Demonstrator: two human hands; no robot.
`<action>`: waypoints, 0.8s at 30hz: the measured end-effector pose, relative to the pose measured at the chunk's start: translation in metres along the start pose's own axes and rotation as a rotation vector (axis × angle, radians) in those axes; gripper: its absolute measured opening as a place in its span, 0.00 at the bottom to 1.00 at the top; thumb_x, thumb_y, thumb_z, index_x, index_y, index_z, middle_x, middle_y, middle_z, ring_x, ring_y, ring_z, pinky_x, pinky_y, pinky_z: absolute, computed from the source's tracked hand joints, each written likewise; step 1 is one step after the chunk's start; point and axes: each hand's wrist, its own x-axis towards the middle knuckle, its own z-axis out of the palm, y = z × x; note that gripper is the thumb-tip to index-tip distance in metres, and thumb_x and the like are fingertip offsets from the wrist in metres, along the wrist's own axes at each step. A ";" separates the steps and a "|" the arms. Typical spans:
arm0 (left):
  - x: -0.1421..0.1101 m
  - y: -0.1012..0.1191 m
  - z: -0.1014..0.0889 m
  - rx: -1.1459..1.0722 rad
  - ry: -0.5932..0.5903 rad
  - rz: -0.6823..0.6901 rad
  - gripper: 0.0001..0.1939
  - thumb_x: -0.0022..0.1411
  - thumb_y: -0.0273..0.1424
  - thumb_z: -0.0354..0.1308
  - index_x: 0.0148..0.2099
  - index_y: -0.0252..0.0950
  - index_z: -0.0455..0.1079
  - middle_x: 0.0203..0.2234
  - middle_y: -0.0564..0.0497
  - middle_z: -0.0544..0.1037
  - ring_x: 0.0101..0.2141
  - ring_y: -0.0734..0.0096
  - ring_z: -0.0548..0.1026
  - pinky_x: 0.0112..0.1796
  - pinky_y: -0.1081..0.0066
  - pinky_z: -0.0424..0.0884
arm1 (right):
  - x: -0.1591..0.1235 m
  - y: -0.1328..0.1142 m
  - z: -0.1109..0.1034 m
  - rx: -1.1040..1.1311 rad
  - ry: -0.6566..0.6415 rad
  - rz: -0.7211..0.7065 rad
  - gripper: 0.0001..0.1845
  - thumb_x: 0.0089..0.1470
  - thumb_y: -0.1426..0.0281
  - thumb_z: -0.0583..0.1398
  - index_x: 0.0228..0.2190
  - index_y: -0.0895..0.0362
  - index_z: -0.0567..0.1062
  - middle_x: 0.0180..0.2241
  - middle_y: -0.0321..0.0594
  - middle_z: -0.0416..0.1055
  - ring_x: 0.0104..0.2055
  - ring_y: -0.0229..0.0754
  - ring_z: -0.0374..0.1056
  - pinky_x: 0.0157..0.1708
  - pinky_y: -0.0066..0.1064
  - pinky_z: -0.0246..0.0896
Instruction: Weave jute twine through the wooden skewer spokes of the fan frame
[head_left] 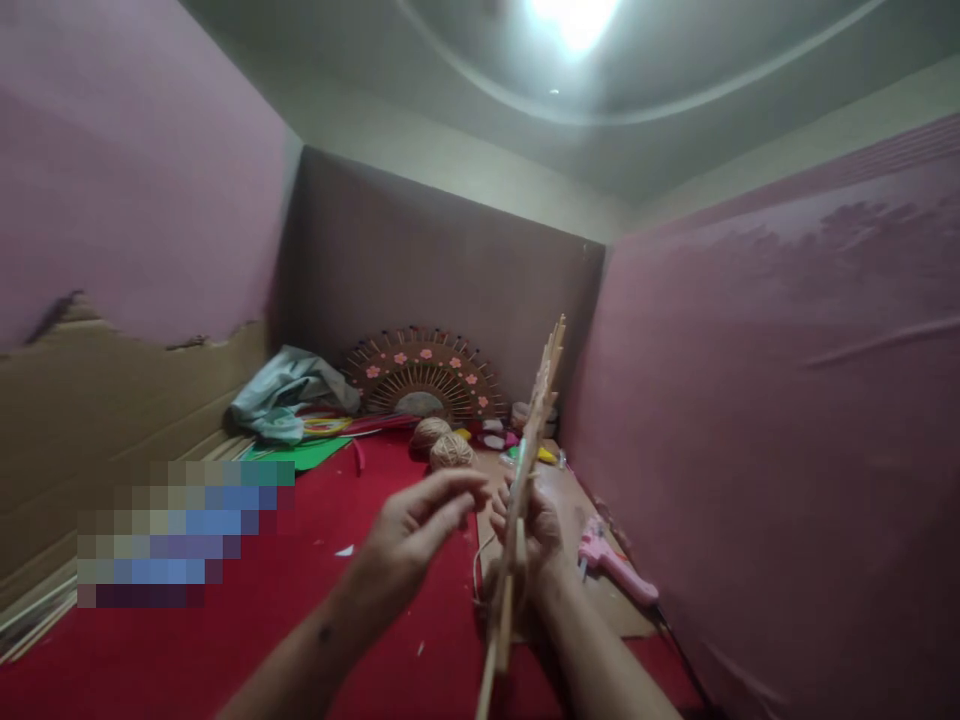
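We had the fingers of our right hand (546,530) wrapped round a long, pale wooden stick frame (527,455), seen edge-on. Just left of it our left hand (397,530) hovered, fingers loosely bent; we couldn't tell whether they pinched anything. Right of the fingers lay a pink plastic glue gun (619,570); beyond them, two round beige twine balls (452,452).

I hold the pale stick piece (519,530) edge-on, slightly tilted, from right of centre to bottom centre.
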 end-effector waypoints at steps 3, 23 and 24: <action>0.012 0.024 -0.026 -0.114 0.068 -0.015 0.14 0.60 0.35 0.55 0.47 0.36 0.70 0.38 0.47 0.78 0.38 0.67 0.74 0.42 0.68 0.70 | -0.002 0.005 -0.003 0.078 0.016 0.033 0.21 0.31 0.59 0.72 0.17 0.56 0.68 0.10 0.25 0.58 0.13 0.29 0.52 0.14 0.22 0.51; 0.038 0.047 -0.065 -0.086 -0.020 -0.147 0.09 0.52 0.32 0.62 0.36 0.35 0.77 0.31 0.48 0.80 0.32 0.71 0.75 0.36 0.71 0.71 | -0.010 0.025 0.002 0.126 -0.095 0.022 0.15 0.45 0.62 0.67 0.24 0.54 0.66 0.13 0.25 0.51 0.16 0.31 0.45 0.18 0.24 0.46; 0.038 0.046 -0.067 -0.103 -0.020 -0.140 0.09 0.52 0.32 0.63 0.36 0.35 0.77 0.31 0.48 0.80 0.32 0.71 0.75 0.36 0.72 0.71 | -0.011 0.026 0.003 0.128 -0.108 0.027 0.15 0.45 0.62 0.66 0.23 0.54 0.65 0.13 0.25 0.50 0.16 0.30 0.45 0.18 0.24 0.46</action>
